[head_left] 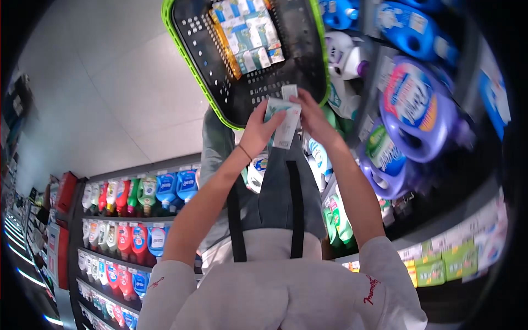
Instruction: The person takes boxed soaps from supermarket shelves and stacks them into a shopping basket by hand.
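Observation:
My left hand (258,131) is closed on a flat white-and-green box (286,127), its thumb lying across the front. To the right, my right hand (314,118) is closed round a smaller white box (289,92), beside the upper edge of the first one. Both hands are at the near end of a black basket (242,104) with a bright green rim. Inside the basket, farther away, lie several small white, blue and green packs (250,36) and a yellow-orange packet (226,47) along their left side.
Shelves of colourful bottles (146,192) stand at the lower left. Close on the right are shelves with large purple detergent jugs (421,110) and blue bottles (410,27). Green packs (461,260) sit at the lower right. Pale floor (126,82) extends left of the basket.

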`<state>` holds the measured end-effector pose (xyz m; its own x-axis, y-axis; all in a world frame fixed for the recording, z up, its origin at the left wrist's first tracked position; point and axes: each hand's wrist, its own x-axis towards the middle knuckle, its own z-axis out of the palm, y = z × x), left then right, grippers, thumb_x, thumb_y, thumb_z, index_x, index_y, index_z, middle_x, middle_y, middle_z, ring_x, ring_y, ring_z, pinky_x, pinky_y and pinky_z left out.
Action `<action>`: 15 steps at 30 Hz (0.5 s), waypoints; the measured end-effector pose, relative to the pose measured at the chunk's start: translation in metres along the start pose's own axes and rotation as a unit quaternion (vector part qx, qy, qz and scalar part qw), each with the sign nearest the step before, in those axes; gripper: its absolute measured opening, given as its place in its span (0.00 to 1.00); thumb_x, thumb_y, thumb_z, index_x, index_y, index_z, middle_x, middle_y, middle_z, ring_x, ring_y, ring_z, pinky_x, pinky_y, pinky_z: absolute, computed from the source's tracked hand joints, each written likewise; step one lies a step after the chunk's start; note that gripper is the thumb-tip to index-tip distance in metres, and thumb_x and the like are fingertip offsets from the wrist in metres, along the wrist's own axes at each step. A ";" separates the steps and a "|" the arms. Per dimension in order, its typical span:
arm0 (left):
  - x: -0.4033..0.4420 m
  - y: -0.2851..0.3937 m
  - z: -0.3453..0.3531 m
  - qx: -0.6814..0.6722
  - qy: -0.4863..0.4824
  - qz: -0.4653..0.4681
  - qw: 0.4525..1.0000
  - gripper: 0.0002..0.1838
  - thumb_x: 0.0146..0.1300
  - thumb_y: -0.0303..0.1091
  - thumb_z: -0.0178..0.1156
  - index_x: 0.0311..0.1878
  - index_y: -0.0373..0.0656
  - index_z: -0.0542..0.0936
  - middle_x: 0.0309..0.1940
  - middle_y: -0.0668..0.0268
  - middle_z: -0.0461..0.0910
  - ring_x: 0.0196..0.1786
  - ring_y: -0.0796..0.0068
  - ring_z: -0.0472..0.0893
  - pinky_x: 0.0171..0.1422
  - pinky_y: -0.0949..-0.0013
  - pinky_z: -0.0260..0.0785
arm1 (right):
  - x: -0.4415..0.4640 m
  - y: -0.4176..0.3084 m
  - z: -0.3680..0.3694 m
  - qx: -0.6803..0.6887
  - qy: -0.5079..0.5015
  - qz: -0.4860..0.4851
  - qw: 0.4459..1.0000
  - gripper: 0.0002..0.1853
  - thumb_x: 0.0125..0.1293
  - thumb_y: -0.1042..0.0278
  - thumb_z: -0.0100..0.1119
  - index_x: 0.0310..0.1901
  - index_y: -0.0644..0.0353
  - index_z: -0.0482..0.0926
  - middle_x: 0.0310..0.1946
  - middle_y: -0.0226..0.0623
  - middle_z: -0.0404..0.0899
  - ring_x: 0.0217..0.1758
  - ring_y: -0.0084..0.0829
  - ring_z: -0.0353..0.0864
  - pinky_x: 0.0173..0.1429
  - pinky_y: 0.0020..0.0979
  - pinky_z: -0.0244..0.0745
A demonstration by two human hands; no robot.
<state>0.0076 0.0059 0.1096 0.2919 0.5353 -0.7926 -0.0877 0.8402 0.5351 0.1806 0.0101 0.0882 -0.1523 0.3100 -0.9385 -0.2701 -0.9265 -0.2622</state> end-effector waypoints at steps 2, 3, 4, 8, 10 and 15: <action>0.038 -0.018 -0.018 -0.006 0.019 -0.014 1.000 0.13 0.65 0.37 0.57 0.47 0.38 0.74 0.35 0.71 0.78 0.37 0.85 0.74 0.43 0.76 0.68 | 0.049 0.001 -0.002 -0.025 0.006 0.003 1.000 0.30 0.64 0.58 0.60 0.63 0.60 0.60 0.51 0.36 0.72 0.55 0.25 0.72 0.53 0.28 0.70; 0.055 -0.028 -0.026 -0.008 0.048 -0.018 0.999 0.13 0.64 0.37 0.59 0.44 0.37 0.74 0.34 0.68 0.78 0.36 0.84 0.75 0.42 0.75 0.69 | 0.073 0.005 -0.004 -0.033 0.017 -0.011 0.999 0.32 0.63 0.57 0.62 0.63 0.61 0.60 0.51 0.38 0.72 0.54 0.26 0.73 0.54 0.28 0.70; 0.070 -0.031 -0.033 -0.008 0.076 -0.018 0.997 0.14 0.63 0.37 0.60 0.41 0.35 0.73 0.32 0.65 0.79 0.34 0.83 0.75 0.40 0.73 0.70 | 0.102 0.009 -0.008 -0.043 0.027 -0.030 0.998 0.34 0.62 0.56 0.63 0.62 0.63 0.60 0.50 0.39 0.72 0.54 0.27 0.73 0.54 0.28 0.70; 0.111 -0.064 -0.036 -0.153 0.139 -0.020 0.978 0.13 0.62 0.35 0.61 0.39 0.34 0.73 0.31 0.64 0.79 0.32 0.82 0.76 0.37 0.73 0.70 | 0.209 0.042 -0.030 -0.283 0.202 -0.061 0.936 0.44 0.50 0.51 0.71 0.62 0.66 0.58 0.51 0.46 0.72 0.55 0.35 0.73 0.60 0.32 0.67; 0.127 -0.083 -0.039 -0.095 0.149 -0.022 0.984 0.13 0.62 0.35 0.60 0.40 0.35 0.72 0.31 0.63 0.80 0.33 0.81 0.77 0.37 0.73 0.71 | 0.249 0.049 -0.034 -0.344 0.217 -0.044 0.912 0.46 0.46 0.51 0.73 0.61 0.67 0.58 0.54 0.50 0.70 0.58 0.40 0.71 0.63 0.33 0.64; 0.150 -0.111 -0.041 -0.149 0.151 -0.045 0.976 0.15 0.62 0.37 0.61 0.41 0.35 0.71 0.32 0.60 0.80 0.34 0.78 0.79 0.38 0.72 0.71 | 0.299 0.076 -0.044 -0.457 0.312 -0.128 0.823 0.42 0.46 0.54 0.72 0.57 0.67 0.60 0.55 0.53 0.65 0.60 0.48 0.67 0.63 0.38 0.64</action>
<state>0.0222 -0.0037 -0.0802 0.0206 0.4219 -0.9064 -0.3608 0.8487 0.3868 0.1561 0.0229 -0.2227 0.3930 0.6133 -0.6851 0.6536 -0.7104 -0.2610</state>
